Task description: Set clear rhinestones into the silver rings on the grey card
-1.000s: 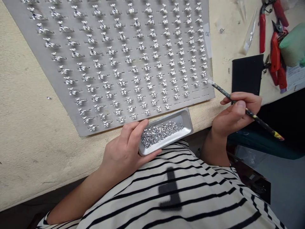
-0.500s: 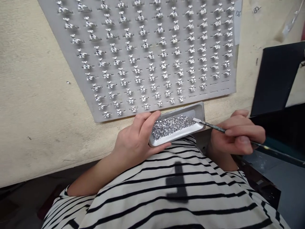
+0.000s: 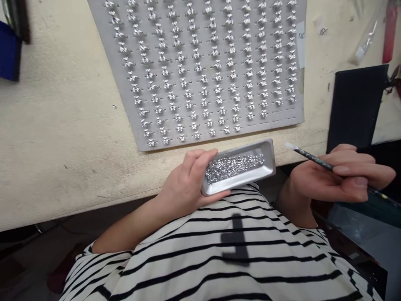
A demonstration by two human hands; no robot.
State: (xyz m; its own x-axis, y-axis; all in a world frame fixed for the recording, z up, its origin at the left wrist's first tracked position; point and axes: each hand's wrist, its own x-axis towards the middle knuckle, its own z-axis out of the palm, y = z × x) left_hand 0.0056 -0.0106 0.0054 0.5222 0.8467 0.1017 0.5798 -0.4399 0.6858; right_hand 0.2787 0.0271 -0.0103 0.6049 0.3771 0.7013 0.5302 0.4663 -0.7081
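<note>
My left hand (image 3: 189, 177) grips the left end of a small white tray (image 3: 268, 161), fingers over the far rim and thumb along the near side. Inside lie many tiny sparkling stones (image 3: 230, 167), heaped toward the left. My right hand (image 3: 344, 173) pinches a thin dark stick (image 3: 316, 161) with a pale, pointed tip. That tip is in the air to the right of the tray, apart from it. Beyond the tray, a grey board (image 3: 200, 145) carries rows of shiny rings (image 3: 204, 78) set in slits; several slits at its near right corner hold no ring.
A dark flat pad (image 3: 355, 108) lies at the table's right. Near the far right are a clear plastic bag (image 3: 368, 42) and a red object (image 3: 389, 31). A blue object (image 3: 8, 52) stands at the far left, and one tiny bit (image 3: 114, 106) rests left of the board.
The stick's tip has left the stones and moved right, out of the tray, with my right hand. My left hand still holds the tray. The whole view has shifted slightly.
</note>
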